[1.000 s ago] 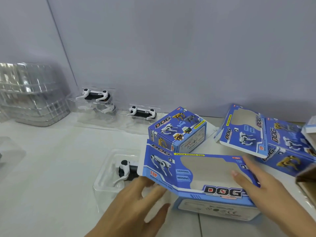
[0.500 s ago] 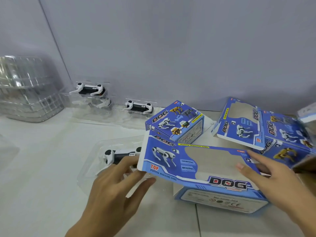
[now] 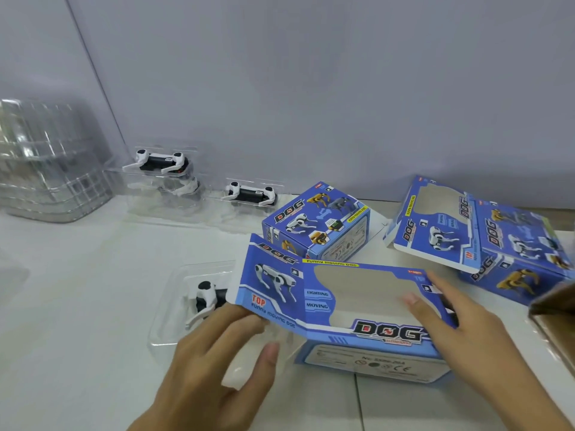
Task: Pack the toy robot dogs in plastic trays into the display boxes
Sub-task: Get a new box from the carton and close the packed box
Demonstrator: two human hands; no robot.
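Note:
A blue windowed display box [image 3: 342, 331] lies on its side on the white table, its open left end facing a clear plastic tray [image 3: 168, 331]. The tray holds a white and black toy robot dog [image 3: 207, 298], and its right part is hidden behind the box's front panel. My left hand [image 3: 214, 368] reaches to the box's left edge, fingers fairly straight over the tray's near side and thumb spread apart. My right hand [image 3: 460, 325] rests with straight fingers on the box's right end.
A closed blue box [image 3: 314, 225] stands just behind. More blue boxes [image 3: 435, 231] lie at the right, next to a brown carton edge [image 3: 557, 309]. Two trayed dogs [image 3: 161, 161] [image 3: 252, 192] wait by the wall, beside stacked empty clear trays [image 3: 46, 169].
The tray with the dog has slid a little to the right, toward the box's open end. My left hand followed it to the box's left edge. My right hand stayed on the box.

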